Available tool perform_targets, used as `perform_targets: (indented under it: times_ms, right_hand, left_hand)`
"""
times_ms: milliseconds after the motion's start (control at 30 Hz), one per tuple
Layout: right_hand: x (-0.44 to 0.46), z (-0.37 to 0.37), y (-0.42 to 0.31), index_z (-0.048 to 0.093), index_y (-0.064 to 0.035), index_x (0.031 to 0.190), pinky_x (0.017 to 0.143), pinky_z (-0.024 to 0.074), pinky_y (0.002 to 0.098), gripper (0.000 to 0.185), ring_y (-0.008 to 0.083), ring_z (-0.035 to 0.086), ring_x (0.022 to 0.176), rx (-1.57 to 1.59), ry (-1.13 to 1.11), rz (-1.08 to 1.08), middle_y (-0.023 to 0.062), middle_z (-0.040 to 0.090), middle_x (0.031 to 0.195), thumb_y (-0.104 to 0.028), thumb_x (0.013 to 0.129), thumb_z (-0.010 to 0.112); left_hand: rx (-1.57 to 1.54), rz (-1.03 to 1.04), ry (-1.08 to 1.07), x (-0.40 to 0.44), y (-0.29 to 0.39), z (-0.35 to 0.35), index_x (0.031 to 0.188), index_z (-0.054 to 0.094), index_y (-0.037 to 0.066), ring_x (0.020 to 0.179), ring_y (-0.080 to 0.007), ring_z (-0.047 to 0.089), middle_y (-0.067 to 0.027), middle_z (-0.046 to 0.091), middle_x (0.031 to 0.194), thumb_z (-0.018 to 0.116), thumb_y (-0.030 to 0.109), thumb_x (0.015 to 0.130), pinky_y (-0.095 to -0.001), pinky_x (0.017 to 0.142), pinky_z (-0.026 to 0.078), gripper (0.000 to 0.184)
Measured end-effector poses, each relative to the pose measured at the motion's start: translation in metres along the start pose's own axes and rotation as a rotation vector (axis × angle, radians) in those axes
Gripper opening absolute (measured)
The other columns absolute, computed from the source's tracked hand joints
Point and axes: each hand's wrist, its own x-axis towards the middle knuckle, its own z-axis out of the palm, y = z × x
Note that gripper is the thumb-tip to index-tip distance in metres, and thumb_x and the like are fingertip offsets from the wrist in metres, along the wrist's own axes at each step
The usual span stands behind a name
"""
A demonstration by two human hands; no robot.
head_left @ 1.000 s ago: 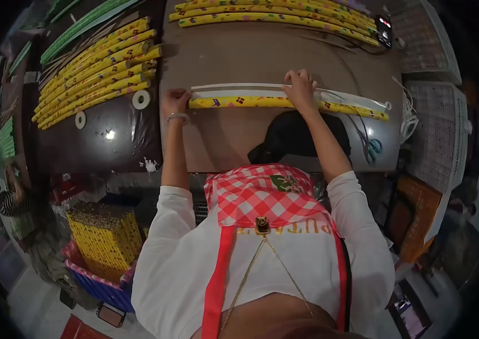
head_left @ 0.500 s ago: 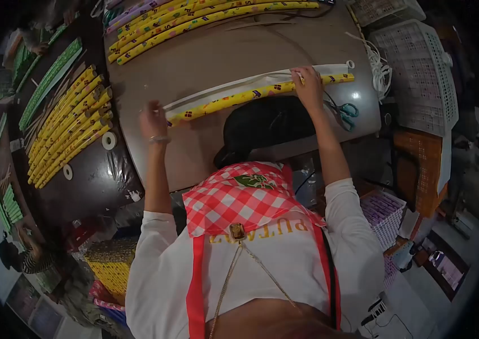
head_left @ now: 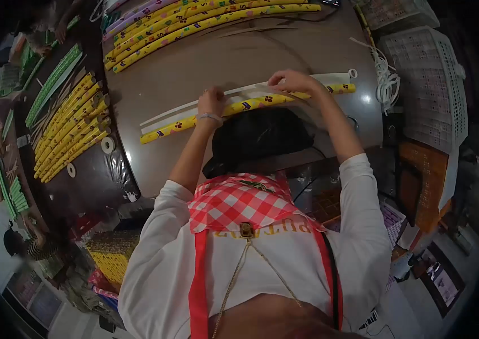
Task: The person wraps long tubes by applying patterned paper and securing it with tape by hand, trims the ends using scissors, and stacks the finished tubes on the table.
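A yellow patterned roll [head_left: 174, 127] lies slantwise on the brown table, with a white sheet edge and a narrow white strip [head_left: 160, 114] along its far side. My left hand [head_left: 211, 103] is left of the roll's middle, fingers curled together at the strip. Further right, my right hand [head_left: 293, 81] pinches at the strip, its fingertips near the sheet's edge. A black bag [head_left: 262, 135] lies on the near side of the roll. By the roll's right end is a small white ring [head_left: 353, 73].
Yellow rolls [head_left: 217, 25] lie at the table's far side, and more [head_left: 72, 130] on the dark table [head_left: 81, 195] at left, with tape rings [head_left: 107, 145]. White cord [head_left: 386, 85] and a white crate [head_left: 428, 85] stand right. Other people are at far left.
My left hand has moved right from the roll's left end to near its middle. My right hand has shifted slightly left along the strip. The view has also turned since the earliest frame.
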Motion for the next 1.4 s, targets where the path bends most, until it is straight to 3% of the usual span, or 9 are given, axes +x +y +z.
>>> perform_targets:
  times_ms: [200, 300, 500, 800, 933, 1000, 1067, 1200, 1400]
  right_hand:
    - [0.020, 0.021, 0.022, 0.058, -0.0016, 0.101, 0.073, 0.0426, 0.0272, 0.027, 0.0139, 0.055, 0.079, -0.031, -0.001, -0.178, 0.0059, 0.062, 0.090, -0.021, 0.083, 0.055]
    - [0.013, 0.013, 0.045, 0.061, -0.0049, 0.092, 0.061, 0.0439, 0.0301, 0.026, 0.0177, 0.058, 0.069, -0.062, 0.267, -0.254, 0.0101, 0.062, 0.077, -0.028, 0.082, 0.054]
    - [-0.027, -0.037, 0.095, 0.061, -0.0134, 0.093, 0.068, 0.0451, 0.0352, 0.029, 0.0260, 0.059, 0.078, -0.374, 0.599, 0.102, 0.0073, 0.063, 0.084, -0.035, 0.079, 0.048]
    - [-0.168, -0.166, 0.172, 0.062, -0.0036, 0.091, 0.069, 0.0462, 0.0383, 0.030, 0.0271, 0.059, 0.080, -0.577, 0.674, 0.825, 0.0159, 0.060, 0.083, -0.026, 0.081, 0.045]
    - [-0.204, -0.206, 0.327, 0.058, -0.0021, 0.097, 0.070, 0.0464, 0.0417, 0.024, 0.0303, 0.055, 0.091, -0.651, 0.896, 1.023, 0.0192, 0.056, 0.096, -0.018, 0.083, 0.046]
    - [-0.199, -0.162, 0.214, 0.055, -0.0035, 0.103, 0.071, 0.0466, 0.0414, 0.025, 0.0309, 0.053, 0.093, -0.552, 1.154, 0.962, 0.0170, 0.052, 0.103, -0.016, 0.084, 0.045]
    - [-0.168, -0.133, 0.182, 0.054, -0.0047, 0.105, 0.071, 0.0468, 0.0397, 0.025, 0.0293, 0.054, 0.092, -0.734, 1.626, 0.406, 0.0159, 0.050, 0.105, -0.016, 0.084, 0.046]
    - [-0.100, -0.052, 0.087, 0.057, -0.0057, 0.097, 0.071, 0.0452, 0.0334, 0.021, 0.0258, 0.053, 0.083, -0.218, 1.015, -0.161, 0.0135, 0.053, 0.097, -0.020, 0.083, 0.053]
    - [-0.016, 0.022, 0.045, 0.060, -0.0076, 0.092, 0.066, 0.0448, 0.0345, 0.027, 0.0235, 0.057, 0.074, -0.165, 0.592, -0.295, 0.0090, 0.059, 0.076, -0.032, 0.084, 0.051]
  left_hand:
    - [-0.015, -0.060, -0.021, -0.001, 0.003, -0.003, 0.076, 0.061, 0.003, 0.065, -0.0249, 0.061, -0.0125, 0.062, 0.071, 0.067, 0.016, 0.068, -0.0331, 0.061, 0.048, 0.017]
    - [-0.001, -0.050, -0.012, -0.003, 0.003, -0.004, 0.077, 0.061, 0.002, 0.066, -0.0248, 0.061, -0.0126, 0.062, 0.071, 0.068, 0.016, 0.068, -0.0326, 0.061, 0.048, 0.017]
    - [-0.018, -0.063, -0.028, -0.004, 0.008, -0.005, 0.075, 0.061, 0.004, 0.069, -0.0258, 0.060, -0.0118, 0.062, 0.071, 0.067, 0.015, 0.068, -0.0341, 0.063, 0.047, 0.015]
    - [-0.028, -0.030, -0.030, -0.002, 0.005, -0.006, 0.075, 0.059, 0.004, 0.065, -0.0259, 0.060, -0.0105, 0.062, 0.069, 0.067, 0.016, 0.069, -0.0345, 0.060, 0.047, 0.016]
    - [-0.037, 0.036, 0.025, -0.004, -0.002, 0.001, 0.074, 0.058, 0.005, 0.064, -0.0264, 0.060, -0.0100, 0.061, 0.068, 0.067, 0.017, 0.068, -0.0350, 0.059, 0.046, 0.016]
    - [-0.025, 0.041, 0.055, -0.002, -0.008, 0.005, 0.073, 0.058, 0.005, 0.063, -0.0266, 0.059, -0.0099, 0.061, 0.067, 0.067, 0.017, 0.068, -0.0351, 0.059, 0.047, 0.015]
    - [-0.055, 0.038, 0.052, -0.001, -0.005, 0.007, 0.073, 0.058, 0.005, 0.063, -0.0269, 0.059, -0.0098, 0.061, 0.067, 0.067, 0.017, 0.068, -0.0355, 0.058, 0.046, 0.016]
    - [-0.030, 0.001, 0.037, -0.004, 0.000, 0.001, 0.074, 0.059, 0.004, 0.065, -0.0259, 0.061, -0.0107, 0.062, 0.068, 0.066, 0.017, 0.069, -0.0344, 0.060, 0.047, 0.015]
    - [-0.018, 0.012, 0.023, -0.003, 0.000, -0.001, 0.075, 0.060, 0.004, 0.065, -0.0249, 0.061, -0.0109, 0.062, 0.070, 0.068, 0.017, 0.068, -0.0324, 0.059, 0.048, 0.017]
